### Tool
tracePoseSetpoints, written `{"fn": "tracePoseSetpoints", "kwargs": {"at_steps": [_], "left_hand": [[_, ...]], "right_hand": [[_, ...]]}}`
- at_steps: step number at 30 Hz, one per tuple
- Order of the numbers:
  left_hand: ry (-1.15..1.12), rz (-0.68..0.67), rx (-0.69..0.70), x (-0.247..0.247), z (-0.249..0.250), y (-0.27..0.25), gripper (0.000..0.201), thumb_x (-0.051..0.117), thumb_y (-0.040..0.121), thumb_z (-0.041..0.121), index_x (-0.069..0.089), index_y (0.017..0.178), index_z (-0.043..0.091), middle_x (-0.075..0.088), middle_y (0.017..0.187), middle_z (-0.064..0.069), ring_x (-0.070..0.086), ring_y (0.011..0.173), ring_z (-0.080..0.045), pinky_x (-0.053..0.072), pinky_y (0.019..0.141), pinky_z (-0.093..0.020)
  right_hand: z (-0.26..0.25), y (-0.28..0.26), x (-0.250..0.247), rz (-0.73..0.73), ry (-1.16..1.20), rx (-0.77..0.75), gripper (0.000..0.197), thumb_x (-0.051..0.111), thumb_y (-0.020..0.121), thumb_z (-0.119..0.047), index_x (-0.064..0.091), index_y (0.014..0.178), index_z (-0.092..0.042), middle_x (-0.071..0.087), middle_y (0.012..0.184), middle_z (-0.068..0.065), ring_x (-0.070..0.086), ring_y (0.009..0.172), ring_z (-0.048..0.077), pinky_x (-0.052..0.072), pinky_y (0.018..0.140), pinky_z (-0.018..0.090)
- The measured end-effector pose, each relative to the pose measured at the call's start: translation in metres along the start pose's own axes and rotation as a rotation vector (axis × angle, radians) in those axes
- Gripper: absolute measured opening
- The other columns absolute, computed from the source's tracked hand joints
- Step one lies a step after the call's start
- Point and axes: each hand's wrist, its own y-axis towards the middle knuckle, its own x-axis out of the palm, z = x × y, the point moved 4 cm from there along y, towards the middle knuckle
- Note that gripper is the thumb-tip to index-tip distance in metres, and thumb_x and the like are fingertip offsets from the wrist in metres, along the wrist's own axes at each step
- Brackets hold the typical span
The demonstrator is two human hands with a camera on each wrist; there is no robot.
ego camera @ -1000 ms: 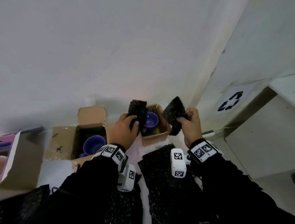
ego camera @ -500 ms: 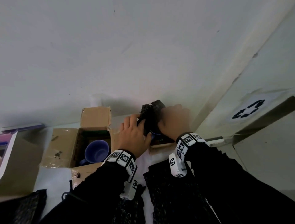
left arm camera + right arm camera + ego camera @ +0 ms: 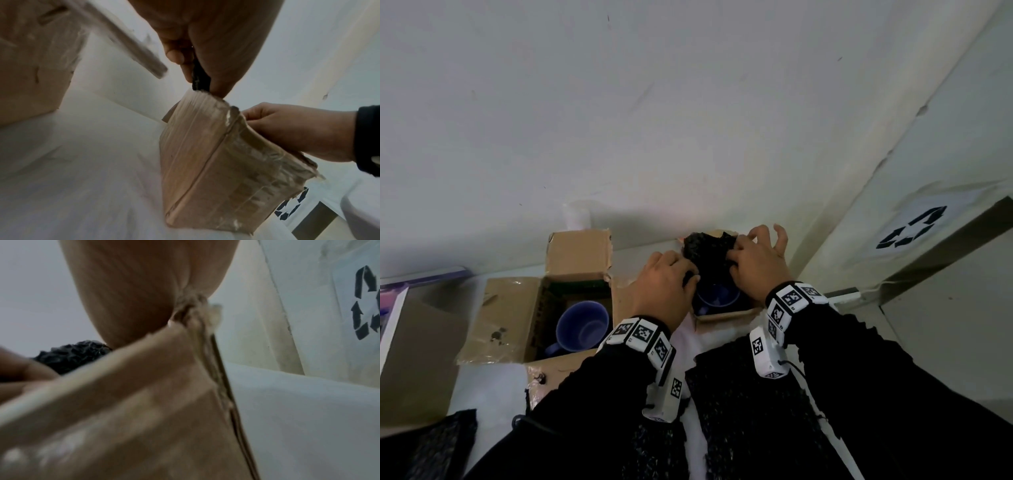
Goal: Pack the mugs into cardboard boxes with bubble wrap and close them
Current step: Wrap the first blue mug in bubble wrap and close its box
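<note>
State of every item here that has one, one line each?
Right box: open, mug inside, wrap at its far rim.
Left box: open, flaps up, mug inside.
Wrap: crumpled, gripped by both hands.
Left hand: pinching wrap.
Right hand: holding wrap.

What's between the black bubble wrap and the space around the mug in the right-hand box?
Nothing visible. The bubble wrap sits at the open top of the small box, directly above the mug. The left hand pinches it, the right hand presses it; the box's flaps are not over the opening.
</note>
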Motion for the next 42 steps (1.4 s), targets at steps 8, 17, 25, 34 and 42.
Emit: {"fn": "tracePoseSetpoints", "kwargs": {"at_steps": [8,17,25,34,42], "left_hand": [[0.198,-0.05,0.111,0.006,0.01,0.023,0.015,0.065,0.082,0.019,0.074,0.094,0.018,0.056,0.097,-0.006,0.054,0.087,-0.03,0.047,0.07,-0.038],[0.468,-0.251,0.11,0.02,0.009,0.022,0.037,0.045,0.075,0.04,0.062,0.104,0.025,0.062,0.106,0.001,0.041,0.103,-0.027,0.024,0.079,-0.04],[0.473,-0.12,0.114,0.019,0.011,0.029,0.014,0.06,0.081,0.027,0.066,0.093,0.022,0.066,0.107,0.002,0.047,0.115,-0.027,0.024,0.089,-0.042],[0.463,-0.143,0.025,0.005,0.015,0.03,0.019,0.061,0.081,0.038,0.065,0.094,0.025,0.066,0.104,0.003,0.044,0.112,-0.029,0.021,0.091,-0.044],[0.546,-0.194,0.101,0.01,0.018,0.021,0.048,0.033,0.098,0.049,0.071,0.082,0.026,0.069,0.089,0.01,0.042,0.114,-0.024,0.023,0.096,-0.046]], "right_hand": [[0.001,-0.006,0.002,0.135,0.002,0.009,0.01,0.06,0.073,-0.024,0.062,0.084,-0.025,0.066,0.082,-0.008,0.049,0.111,0.025,0.006,0.108,0.053],[-0.001,-0.014,0.01,0.132,-0.019,-0.041,0.036,0.027,0.075,-0.031,0.056,0.094,-0.021,0.063,0.105,-0.001,0.045,0.117,0.028,0.012,0.107,0.055],[-0.006,-0.009,0.007,0.219,-0.019,-0.01,0.026,0.042,0.09,-0.039,0.056,0.099,-0.019,0.06,0.109,0.0,0.045,0.117,0.029,0.011,0.109,0.056],[0.002,-0.014,-0.002,0.104,0.067,-0.012,0.037,0.052,0.058,-0.031,0.054,0.093,-0.022,0.054,0.108,-0.002,0.037,0.122,0.03,0.003,0.11,0.058],[0.006,-0.016,-0.001,0.275,-0.047,0.02,0.02,0.067,0.067,-0.011,0.062,0.077,-0.027,0.065,0.089,-0.013,0.046,0.111,0.023,0.006,0.107,0.053]]}}
